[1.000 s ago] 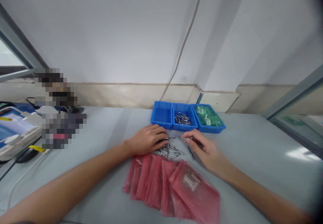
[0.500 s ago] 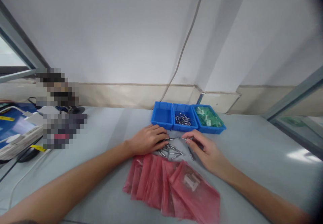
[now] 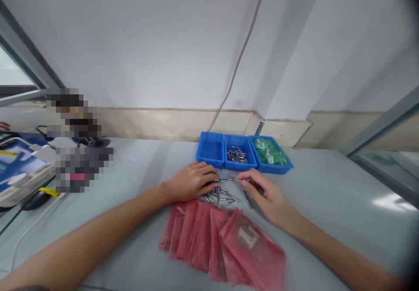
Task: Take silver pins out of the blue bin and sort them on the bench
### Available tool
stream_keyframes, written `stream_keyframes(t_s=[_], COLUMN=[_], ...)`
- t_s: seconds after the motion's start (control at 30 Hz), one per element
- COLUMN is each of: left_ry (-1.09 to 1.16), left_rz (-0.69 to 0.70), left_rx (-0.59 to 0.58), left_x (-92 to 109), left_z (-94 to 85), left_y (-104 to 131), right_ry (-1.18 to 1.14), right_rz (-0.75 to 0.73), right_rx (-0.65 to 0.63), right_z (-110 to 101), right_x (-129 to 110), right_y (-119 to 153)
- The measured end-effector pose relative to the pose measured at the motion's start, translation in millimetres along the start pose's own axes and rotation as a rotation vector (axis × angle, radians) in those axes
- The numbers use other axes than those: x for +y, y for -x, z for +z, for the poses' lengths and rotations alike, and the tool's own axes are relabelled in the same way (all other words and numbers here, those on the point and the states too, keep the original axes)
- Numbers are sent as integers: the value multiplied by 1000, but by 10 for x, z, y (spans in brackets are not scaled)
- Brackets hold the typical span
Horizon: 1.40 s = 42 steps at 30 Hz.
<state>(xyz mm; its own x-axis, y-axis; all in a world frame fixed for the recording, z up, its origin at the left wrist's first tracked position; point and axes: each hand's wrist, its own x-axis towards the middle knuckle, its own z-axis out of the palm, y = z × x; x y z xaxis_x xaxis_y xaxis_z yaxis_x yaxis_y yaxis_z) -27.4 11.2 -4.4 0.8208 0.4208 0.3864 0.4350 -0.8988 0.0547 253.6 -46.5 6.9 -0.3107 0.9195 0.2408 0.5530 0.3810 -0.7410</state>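
My left hand (image 3: 191, 181) lies palm down over the left side of a loose pile of thin metal pins (image 3: 224, 191), fingers slightly bent and spread. Part of the pile is hidden under it. My right hand (image 3: 270, 197) pinches the end of a slim metal pin (image 3: 237, 179) between thumb and forefinger at the pile's right edge. Another dark pin (image 3: 247, 199) lies on the table just below that hand. Nearer to me, a fan of red plastic bags (image 3: 199, 234) overlaps. The rightmost bag (image 3: 258, 256) shows small pale pieces through its film.
Behind my hands stand three blue bins: a left bin (image 3: 211, 149) with nothing visible inside, a middle bin (image 3: 239, 167) holding metal pins, and a right bin (image 3: 275, 168) with green bags. A power strip (image 3: 29, 186) and cables lie at left. A pixelated area hides part of that side.
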Motion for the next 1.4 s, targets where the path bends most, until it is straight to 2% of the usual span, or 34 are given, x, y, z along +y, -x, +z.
stream_keyframes(t_s=[1.4], left_ry=[25], left_rz=[2], left_rx=[10], left_x=[-5], left_z=[9], left_y=[8], right_ry=[8], right_rz=[-33], right_rx=[-31], right_z=[12], right_x=[32], right_y=[-11])
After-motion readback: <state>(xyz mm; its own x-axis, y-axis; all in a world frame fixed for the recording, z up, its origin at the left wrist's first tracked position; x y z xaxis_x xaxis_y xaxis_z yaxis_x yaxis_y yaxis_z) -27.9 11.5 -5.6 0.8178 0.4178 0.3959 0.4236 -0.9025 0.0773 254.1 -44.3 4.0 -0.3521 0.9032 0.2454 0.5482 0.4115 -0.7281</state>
